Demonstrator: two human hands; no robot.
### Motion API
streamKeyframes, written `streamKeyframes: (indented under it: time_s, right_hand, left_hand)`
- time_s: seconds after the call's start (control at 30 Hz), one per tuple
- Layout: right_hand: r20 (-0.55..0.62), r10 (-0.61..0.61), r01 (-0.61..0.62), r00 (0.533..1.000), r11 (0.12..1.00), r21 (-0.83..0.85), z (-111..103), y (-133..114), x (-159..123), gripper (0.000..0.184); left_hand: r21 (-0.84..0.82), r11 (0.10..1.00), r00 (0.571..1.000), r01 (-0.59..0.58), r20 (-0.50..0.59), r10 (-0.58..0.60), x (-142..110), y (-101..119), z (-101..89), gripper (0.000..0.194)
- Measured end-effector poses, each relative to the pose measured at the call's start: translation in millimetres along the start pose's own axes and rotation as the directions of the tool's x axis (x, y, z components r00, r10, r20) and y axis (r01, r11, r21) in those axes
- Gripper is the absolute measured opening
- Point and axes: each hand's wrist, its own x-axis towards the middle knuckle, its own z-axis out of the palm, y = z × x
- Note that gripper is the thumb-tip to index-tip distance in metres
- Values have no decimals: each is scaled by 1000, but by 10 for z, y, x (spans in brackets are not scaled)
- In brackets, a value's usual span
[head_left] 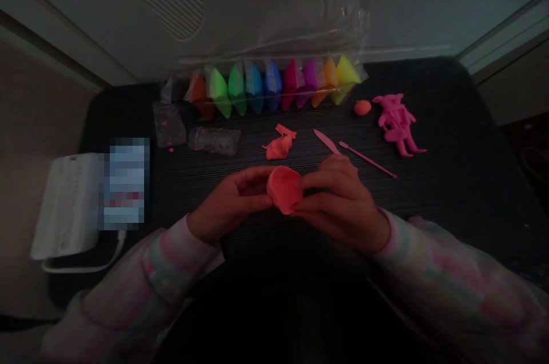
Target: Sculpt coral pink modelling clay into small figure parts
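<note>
A small coral-coloured clay cup (285, 190), hollow with an uneven rim, is held above the table between both hands. My left hand (235, 198) grips its left side with thumb and fingers. On the right side, my right hand (343, 198) pinches the cup's wall, a fingertip at the inside of the rim. Beyond the cup lies a crumpled lump of coral clay (279, 146). A pink modelling knife (326, 141) lies partly behind my right hand, beside a thin pink modelling stick (369, 159).
Along the back of the dark table (450, 124), a clear bag holds several coloured clay packets (255, 90). A coral clay ball (362, 107) and a pink clay figure (398, 124) lie at right. At left are clear wrappers (214, 141), a phone (126, 181) and a cabled white box-shaped device (71, 204).
</note>
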Motion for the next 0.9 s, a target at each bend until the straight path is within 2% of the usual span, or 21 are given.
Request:
streamKeyframes:
  time_s: [0.2, 0.37, 0.53, 0.67, 0.9]
  right_hand:
    - [-14, 15, -15, 1000, 1000, 6, -6, 0, 11, 11]
    - [13, 15, -15, 1000, 1000, 1, 6, 16, -5, 1]
    - [-1, 11, -11, 1000, 1000, -4, 7, 22, -5, 3]
    - [7, 3, -3, 1000, 999, -43, 6, 33, -8, 18]
    - [1, -45, 45, 999, 996, -75, 10, 48, -15, 6]
  left_hand:
    - [-21, 1000, 1000, -5, 3, 5, -1, 10, 18, 35]
    - [-24, 1000, 1000, -2, -23, 1, -4, 2, 19, 35]
    - [-17, 1000, 1000, -1, -22, 1, -3, 3, 14, 35]
    - [-55, 998, 1000, -12, 9, 12, -3, 20, 28, 29]
    - [-94, 995, 1000, 23, 12, -22, -6, 0, 18, 31]
